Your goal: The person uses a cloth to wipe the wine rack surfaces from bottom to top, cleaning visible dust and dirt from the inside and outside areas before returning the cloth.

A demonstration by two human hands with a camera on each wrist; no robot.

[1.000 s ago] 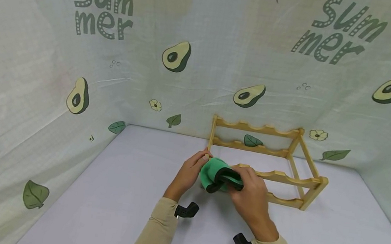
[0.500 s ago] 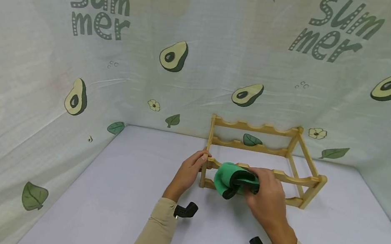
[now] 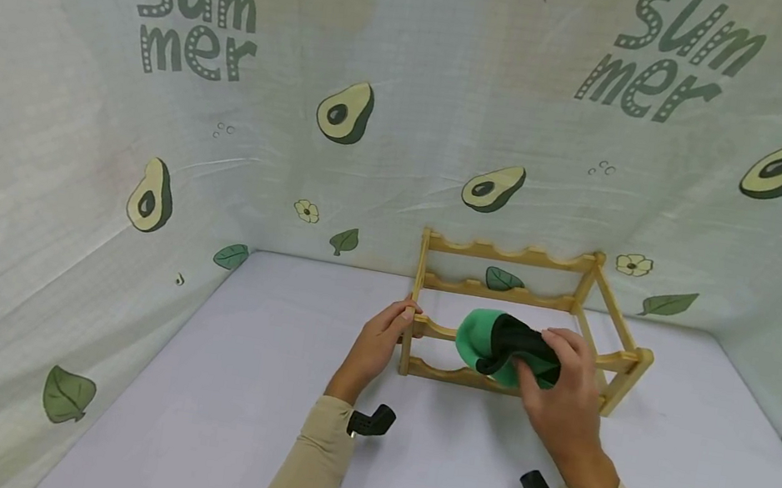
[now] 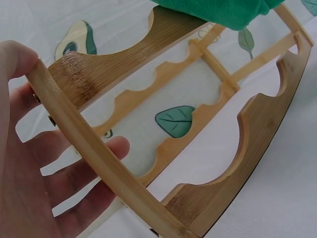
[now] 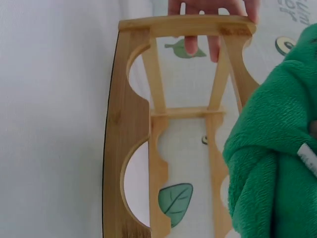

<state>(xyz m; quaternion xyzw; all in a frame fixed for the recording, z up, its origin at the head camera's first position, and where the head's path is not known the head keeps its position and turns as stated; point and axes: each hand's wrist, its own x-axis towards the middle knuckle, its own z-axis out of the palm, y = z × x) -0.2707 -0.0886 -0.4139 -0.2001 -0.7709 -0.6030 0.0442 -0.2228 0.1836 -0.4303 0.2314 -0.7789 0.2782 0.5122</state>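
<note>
A light wooden bottle rack (image 3: 616, 361) with scalloped rails stands on the white table. My left hand (image 3: 380, 342) grips its front left upright, thumb near the top and fingers wrapped behind, as the left wrist view shows at the upright (image 4: 94, 144). My right hand (image 3: 569, 397) holds a bunched green cloth (image 3: 477, 337) with black edging, pinched between thumb and fingers. The cloth lies over the middle of the upper front rail. In the right wrist view the green terry cloth (image 5: 267, 148), with a small white tag, covers part of that rail.
A pale fabric backdrop (image 3: 411, 112) printed with avocados, leaves and lettering hangs behind and to the left of the white table (image 3: 245, 408). The rack's back rails (image 3: 511, 255) stand close to it. Black camera mounts (image 3: 372, 420) sit at both wrists.
My right hand has slid the green cloth rightward along the upper front rail, from the left end to the middle. My left hand stays on the left upright, and the rack keeps its place.
</note>
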